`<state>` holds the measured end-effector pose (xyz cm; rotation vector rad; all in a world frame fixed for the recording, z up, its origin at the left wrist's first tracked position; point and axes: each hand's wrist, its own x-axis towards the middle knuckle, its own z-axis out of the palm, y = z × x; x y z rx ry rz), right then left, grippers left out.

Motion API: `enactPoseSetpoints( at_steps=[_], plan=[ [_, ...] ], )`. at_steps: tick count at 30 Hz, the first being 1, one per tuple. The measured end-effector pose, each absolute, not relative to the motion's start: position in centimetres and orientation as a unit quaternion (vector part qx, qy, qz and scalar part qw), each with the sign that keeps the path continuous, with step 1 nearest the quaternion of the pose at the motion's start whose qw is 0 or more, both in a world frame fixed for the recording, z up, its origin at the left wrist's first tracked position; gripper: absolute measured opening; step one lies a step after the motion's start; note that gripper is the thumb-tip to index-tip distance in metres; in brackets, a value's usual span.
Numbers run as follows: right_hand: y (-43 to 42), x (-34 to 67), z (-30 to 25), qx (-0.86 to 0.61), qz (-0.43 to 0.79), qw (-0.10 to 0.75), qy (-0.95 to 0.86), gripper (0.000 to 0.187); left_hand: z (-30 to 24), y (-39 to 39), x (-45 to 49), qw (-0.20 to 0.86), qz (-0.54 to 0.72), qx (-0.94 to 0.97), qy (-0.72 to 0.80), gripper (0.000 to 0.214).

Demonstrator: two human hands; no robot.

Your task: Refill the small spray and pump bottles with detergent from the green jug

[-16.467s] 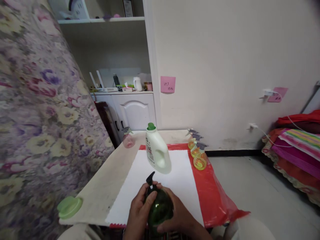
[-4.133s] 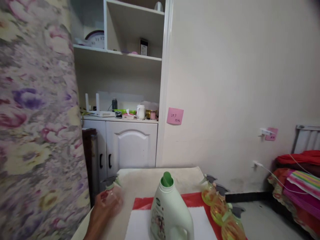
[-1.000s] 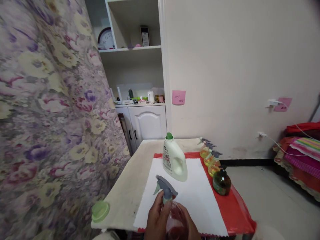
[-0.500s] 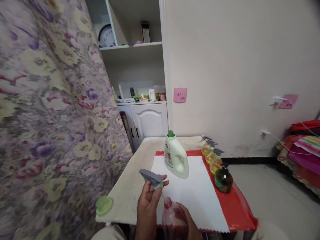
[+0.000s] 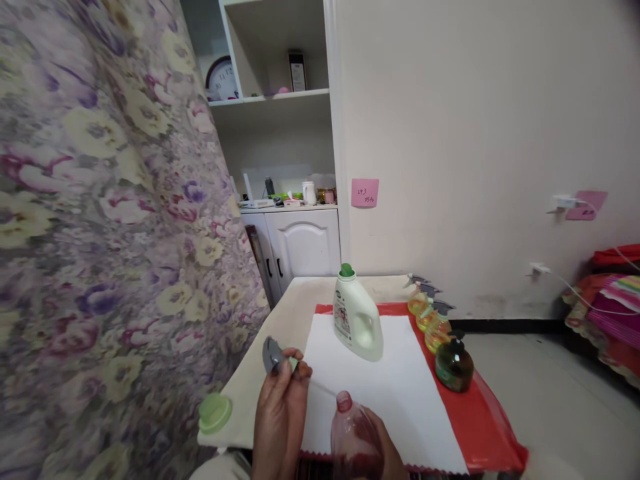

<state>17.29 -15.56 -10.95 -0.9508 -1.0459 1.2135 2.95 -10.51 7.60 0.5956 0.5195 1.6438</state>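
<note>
Your left hand point(image 5: 274, 408) is pinching the sprayer point(image 5: 271, 353), your right hand point(image 5: 389, 448) cupping the pink bottle point(image 5: 351, 432), presumably steadying it.

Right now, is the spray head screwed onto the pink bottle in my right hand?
No, your left hand holds the gray spray head off to the side, apart from the neck of the pink bottle.

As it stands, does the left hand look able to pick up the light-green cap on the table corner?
Probably not just yet: the way to the light-green cap looks free, but the left hand is holding the grey spray head.
</note>
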Motion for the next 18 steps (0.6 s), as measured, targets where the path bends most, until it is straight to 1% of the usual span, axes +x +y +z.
enactPoseSetpoints(
  at_steps=[4,10,14,16,18],
  plan=[
    [-15.5,17.4,-10.9,-0.44,0.517,0.591,-0.435,0.102,7.1,-8.9,0.0,0.633,0.709,0.214,0.225,0.014],
    [-14.5,17.5,-12.6,-0.46,0.526,0.604,-0.383,0.11,4.1,-6.0,-4.7,0.685,0.669,0.163,0.236,0.026],
    [-13.5,17.4,-13.1,-0.469,0.528,0.609,-0.36,0.113,0.7,-3.5,-5.6,0.686,0.667,0.122,0.264,0.034],
    [-13.1,17.4,-13.2,-0.472,0.519,0.614,-0.361,0.107,-0.9,-2.2,-5.5,0.684,0.665,0.108,0.278,0.035],
    [-12.7,17.5,-13.3,-0.486,0.498,0.615,-0.371,0.094,-2.1,-1.1,-5.3,0.686,0.66,0.106,0.287,0.033]
  ],
)
